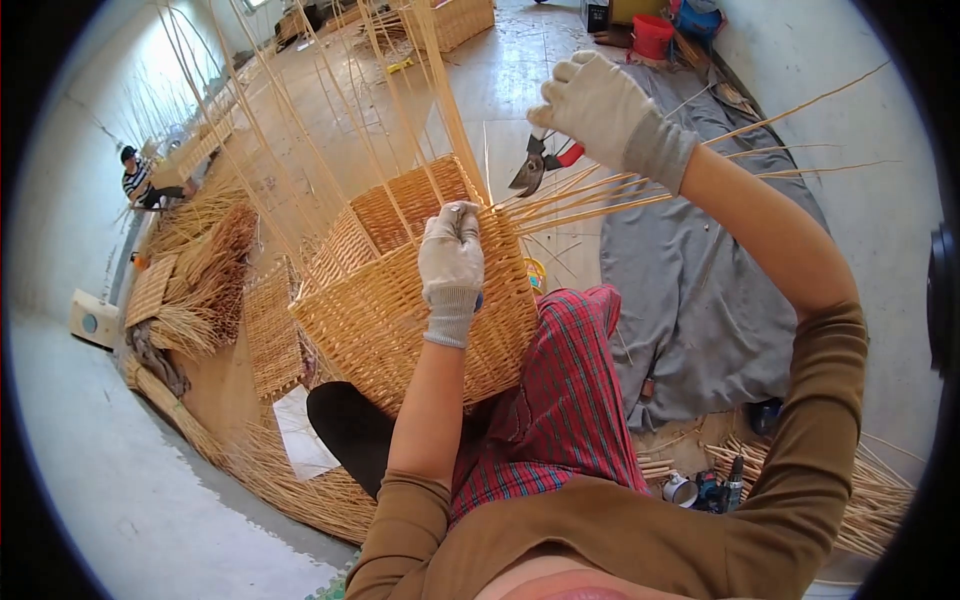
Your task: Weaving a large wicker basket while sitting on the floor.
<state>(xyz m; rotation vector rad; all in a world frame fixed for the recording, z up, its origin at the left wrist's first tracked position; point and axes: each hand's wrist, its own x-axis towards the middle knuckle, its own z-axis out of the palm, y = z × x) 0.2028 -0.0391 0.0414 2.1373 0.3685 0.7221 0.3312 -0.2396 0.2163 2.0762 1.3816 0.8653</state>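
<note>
My hands work in pale gloves, both drawn tight: the left hand (452, 255) is closed over the near rim of a wicker basket (385, 320), while the raised right hand (600, 110) curls its fingers around pruning shears (532, 172), their dark blades angled down toward the basket's corner. One red handle shows below my glove; whether the blades are fully together, I cannot tell.

The basket sits tilted at my lap, its open mouth facing away from me, beside the red plaid cloth (575, 385) over my right leg. Tall stakes (447, 95) rise from its walls, and a spray of loose rods (575, 212) fans out from its right corner, passing beneath my right wrist.

On the floor to my right lies a rumpled grey sheet (690, 300), with a red bucket (652, 37) beyond its far end; a drill (735, 485) and a metal can (680, 490) stand near a pile of sticks (865, 510). To my left, a woven panel (272, 330) lies near heaped stalks (215, 265). Farther off, along the wall, a person in a striped top (138, 182) sits wearing a dark cap.
</note>
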